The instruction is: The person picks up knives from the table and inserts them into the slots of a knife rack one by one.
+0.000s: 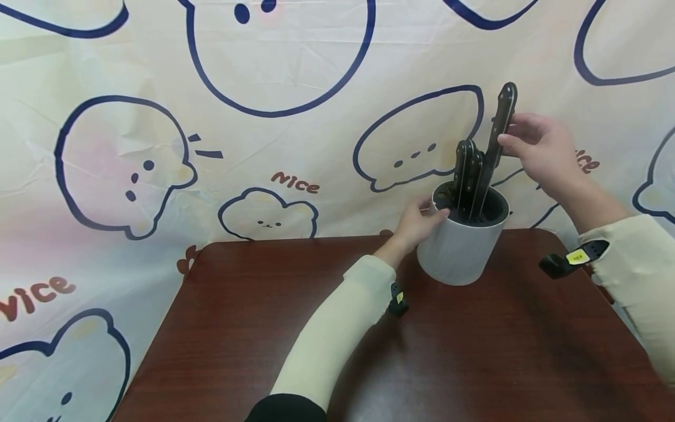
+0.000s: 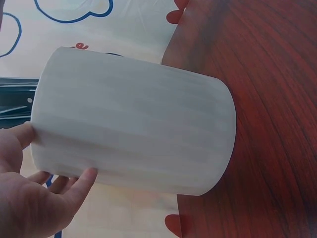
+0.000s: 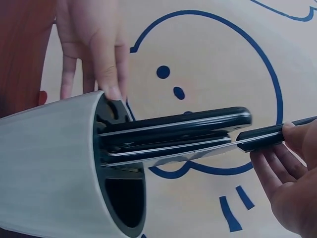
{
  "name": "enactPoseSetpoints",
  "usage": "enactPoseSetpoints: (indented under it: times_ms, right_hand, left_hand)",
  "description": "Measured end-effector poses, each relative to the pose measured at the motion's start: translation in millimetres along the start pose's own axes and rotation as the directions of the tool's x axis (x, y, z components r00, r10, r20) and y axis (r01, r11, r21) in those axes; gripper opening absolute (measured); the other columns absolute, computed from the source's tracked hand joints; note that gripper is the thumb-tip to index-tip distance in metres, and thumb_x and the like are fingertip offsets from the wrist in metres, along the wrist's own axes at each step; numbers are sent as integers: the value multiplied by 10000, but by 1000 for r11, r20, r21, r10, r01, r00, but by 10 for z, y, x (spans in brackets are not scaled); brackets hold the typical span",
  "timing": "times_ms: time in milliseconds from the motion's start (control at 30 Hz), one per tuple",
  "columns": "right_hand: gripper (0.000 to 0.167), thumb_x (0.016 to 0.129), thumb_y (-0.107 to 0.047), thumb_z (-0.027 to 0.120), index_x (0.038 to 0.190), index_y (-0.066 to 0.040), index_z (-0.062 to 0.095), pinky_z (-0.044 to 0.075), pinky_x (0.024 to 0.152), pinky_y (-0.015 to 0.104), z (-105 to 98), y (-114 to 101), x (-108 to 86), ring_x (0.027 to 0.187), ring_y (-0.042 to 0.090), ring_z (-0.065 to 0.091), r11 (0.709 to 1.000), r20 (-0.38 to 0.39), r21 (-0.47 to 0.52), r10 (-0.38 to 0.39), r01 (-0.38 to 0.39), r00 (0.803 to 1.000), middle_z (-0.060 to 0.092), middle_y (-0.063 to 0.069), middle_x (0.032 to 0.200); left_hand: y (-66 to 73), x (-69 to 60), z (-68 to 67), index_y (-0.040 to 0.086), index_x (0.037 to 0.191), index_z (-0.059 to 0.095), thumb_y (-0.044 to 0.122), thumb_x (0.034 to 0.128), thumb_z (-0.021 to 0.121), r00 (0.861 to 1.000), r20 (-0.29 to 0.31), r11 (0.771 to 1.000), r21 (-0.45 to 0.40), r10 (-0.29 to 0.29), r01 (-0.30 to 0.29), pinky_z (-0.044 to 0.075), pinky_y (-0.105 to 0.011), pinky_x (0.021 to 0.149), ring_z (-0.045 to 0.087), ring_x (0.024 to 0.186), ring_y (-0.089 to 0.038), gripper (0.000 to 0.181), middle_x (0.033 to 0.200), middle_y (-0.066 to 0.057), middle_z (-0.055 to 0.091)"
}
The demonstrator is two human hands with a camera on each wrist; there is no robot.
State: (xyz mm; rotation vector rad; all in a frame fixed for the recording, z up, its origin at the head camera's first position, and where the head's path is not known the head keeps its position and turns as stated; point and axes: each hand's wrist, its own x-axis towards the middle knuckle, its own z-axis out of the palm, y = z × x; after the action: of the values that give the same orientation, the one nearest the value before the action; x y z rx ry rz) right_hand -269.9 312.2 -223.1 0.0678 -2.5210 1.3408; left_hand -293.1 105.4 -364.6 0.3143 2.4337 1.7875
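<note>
A white round knife holder (image 1: 457, 255) with a dark slotted top stands on the table's far right part. My left hand (image 1: 413, 225) holds it by the rim, thumb at the top edge. My right hand (image 1: 545, 149) pinches the black handle of a knife (image 1: 505, 111) between thumb and fingers. In the right wrist view this knife's blade (image 3: 198, 154) is partly out of the holder, its lower part hidden inside. Several other black-handled knives (image 1: 464, 170) sit in the slots right beside it, their blades hidden.
The dark red-brown wooden table (image 1: 253, 328) ends just behind the holder. Beyond its edge hangs a pale cloth (image 1: 327, 146) with blue cartoon outlines. One compartment (image 3: 124, 198) in the holder's top is a wide dark opening.
</note>
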Motion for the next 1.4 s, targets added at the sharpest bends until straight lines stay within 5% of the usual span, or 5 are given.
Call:
enactPoseSetpoints:
  times_ms: [500, 1400]
  right_hand:
    - [605, 1057, -409, 521, 1580, -142, 376, 319, 1129, 648, 146, 250, -65, 1364, 420, 481, 996, 70, -86, 37, -31, 997, 476, 247, 1504]
    - [605, 1047, -344, 570, 1531, -20, 406, 421, 1050, 620, 387, 655, -287, 1275, 450, 553, 995, 140, -98, 31, -18, 990, 550, 285, 1372]
  left_hand:
    - [8, 0, 6, 160, 1485, 515, 338, 977, 702, 1000, -12, 1000, 19, -15, 15, 514, -385, 1028, 546, 1337, -232, 570, 1489, -44, 540]
    - [-2, -11, -10, 173, 1489, 514, 341, 978, 701, 1000, -5, 1000, 2, 0, 0, 515, -352, 1024, 559, 1323, -218, 570, 1486, -29, 542]
